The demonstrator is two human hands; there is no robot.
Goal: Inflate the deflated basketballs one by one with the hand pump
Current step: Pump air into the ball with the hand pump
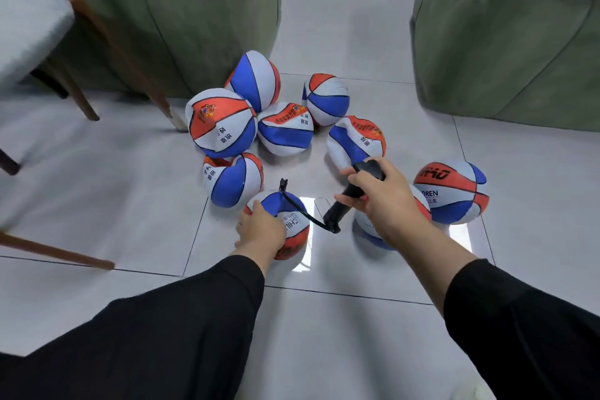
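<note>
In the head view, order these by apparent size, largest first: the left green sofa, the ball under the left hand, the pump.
1. Left green sofa
2. Ball under the left hand
3. Pump

Black hand pump (344, 204) beside dented tricolour basketballs (285, 130)
</note>
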